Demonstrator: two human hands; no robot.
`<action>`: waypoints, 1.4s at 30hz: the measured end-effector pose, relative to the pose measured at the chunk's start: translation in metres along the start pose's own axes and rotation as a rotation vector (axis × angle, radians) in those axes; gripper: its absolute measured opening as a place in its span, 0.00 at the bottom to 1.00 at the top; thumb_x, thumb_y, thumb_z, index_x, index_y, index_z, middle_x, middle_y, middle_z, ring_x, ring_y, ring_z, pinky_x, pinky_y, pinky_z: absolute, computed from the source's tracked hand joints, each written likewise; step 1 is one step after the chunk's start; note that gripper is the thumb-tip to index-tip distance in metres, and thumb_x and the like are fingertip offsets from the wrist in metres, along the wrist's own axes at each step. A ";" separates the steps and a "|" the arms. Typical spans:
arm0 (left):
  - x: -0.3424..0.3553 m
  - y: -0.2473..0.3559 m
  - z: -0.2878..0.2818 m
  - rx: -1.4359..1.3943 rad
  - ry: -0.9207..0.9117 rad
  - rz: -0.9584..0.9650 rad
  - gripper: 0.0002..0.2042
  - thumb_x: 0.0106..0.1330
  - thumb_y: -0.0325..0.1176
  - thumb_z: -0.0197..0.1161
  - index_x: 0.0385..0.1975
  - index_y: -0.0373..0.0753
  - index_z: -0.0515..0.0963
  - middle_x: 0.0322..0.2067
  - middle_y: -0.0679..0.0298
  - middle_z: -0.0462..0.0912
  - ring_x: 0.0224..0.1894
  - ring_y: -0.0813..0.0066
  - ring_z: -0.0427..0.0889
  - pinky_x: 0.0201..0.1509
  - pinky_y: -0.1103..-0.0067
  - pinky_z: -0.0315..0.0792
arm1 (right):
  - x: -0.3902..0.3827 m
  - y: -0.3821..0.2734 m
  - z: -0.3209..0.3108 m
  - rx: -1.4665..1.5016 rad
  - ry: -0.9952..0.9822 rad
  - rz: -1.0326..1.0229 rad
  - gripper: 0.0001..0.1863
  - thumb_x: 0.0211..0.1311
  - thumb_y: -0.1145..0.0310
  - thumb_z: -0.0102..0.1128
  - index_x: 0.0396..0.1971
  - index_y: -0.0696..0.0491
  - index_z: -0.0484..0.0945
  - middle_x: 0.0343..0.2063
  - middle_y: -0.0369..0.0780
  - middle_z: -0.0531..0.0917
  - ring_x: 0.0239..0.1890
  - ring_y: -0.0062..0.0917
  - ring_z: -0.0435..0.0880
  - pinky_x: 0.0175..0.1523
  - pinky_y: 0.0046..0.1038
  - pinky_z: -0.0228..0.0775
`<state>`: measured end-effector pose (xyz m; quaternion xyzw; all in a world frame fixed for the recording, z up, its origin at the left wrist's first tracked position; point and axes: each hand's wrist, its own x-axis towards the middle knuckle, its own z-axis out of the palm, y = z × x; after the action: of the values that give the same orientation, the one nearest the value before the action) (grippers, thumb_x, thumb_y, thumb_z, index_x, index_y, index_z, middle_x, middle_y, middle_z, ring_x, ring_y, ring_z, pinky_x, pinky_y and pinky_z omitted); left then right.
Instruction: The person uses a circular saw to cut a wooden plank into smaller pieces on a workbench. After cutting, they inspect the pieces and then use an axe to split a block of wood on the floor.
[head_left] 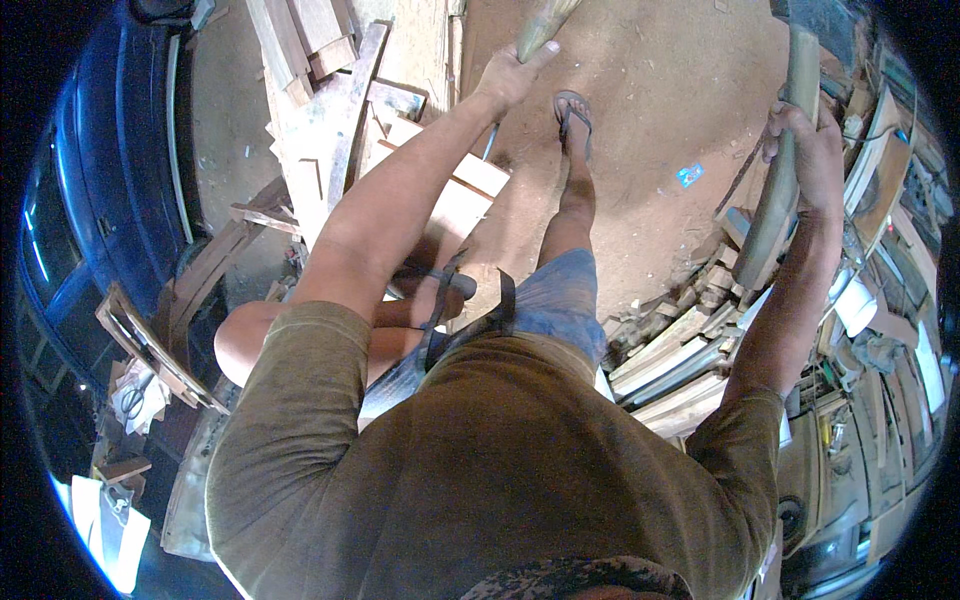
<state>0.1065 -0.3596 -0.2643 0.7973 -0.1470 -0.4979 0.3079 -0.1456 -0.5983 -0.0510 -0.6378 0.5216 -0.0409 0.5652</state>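
My left hand [515, 78] is stretched forward at the top centre, its fingers closed round a greenish-brown piece that looks like wood [545, 28]. The far end of that piece runs up to the picture's edge. On the right, my right hand [812, 155] grips a long grey-green wooden pole [770, 215], which reaches above and below the fingers and looks bent near the picture's rim. The pole's lower end lies close to a heap of wood offcuts [690, 330].
Light wooden boards [345, 110] lie stacked under and left of my left arm. A dark blue vehicle [120, 150] stands far left. Scissors [132, 400] rest on paper below it. A blue wrapper [690, 175] lies on the brown floor. Timber and clutter [880, 400] crowd the right side.
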 end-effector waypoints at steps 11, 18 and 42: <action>-0.005 -0.003 0.002 0.016 -0.004 0.037 0.34 0.64 0.66 0.64 0.38 0.32 0.81 0.25 0.59 0.81 0.32 0.69 0.80 0.40 0.69 0.75 | 0.028 -0.018 0.013 0.000 0.029 -0.148 0.12 0.66 0.62 0.59 0.39 0.55 0.78 0.24 0.33 0.78 0.23 0.19 0.78 0.31 0.24 0.72; -0.020 0.007 0.008 0.148 -0.050 0.100 0.33 0.66 0.65 0.63 0.42 0.32 0.82 0.29 0.57 0.84 0.38 0.69 0.81 0.47 0.69 0.75 | 0.122 0.015 0.076 -0.673 -0.387 0.064 0.16 0.64 0.55 0.64 0.42 0.52 0.83 0.27 0.37 0.82 0.30 0.23 0.80 0.36 0.28 0.73; -0.037 -0.004 -0.026 -0.260 0.114 -0.024 0.27 0.65 0.62 0.67 0.33 0.39 0.75 0.20 0.69 0.74 0.18 0.81 0.71 0.20 0.77 0.68 | 0.065 0.031 0.073 -0.158 -0.339 0.097 0.13 0.66 0.58 0.60 0.37 0.54 0.79 0.25 0.33 0.79 0.25 0.19 0.79 0.33 0.26 0.74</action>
<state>0.1123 -0.3269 -0.2324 0.7794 -0.0539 -0.4704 0.4104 -0.0885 -0.5896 -0.1364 -0.6522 0.4506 0.1354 0.5943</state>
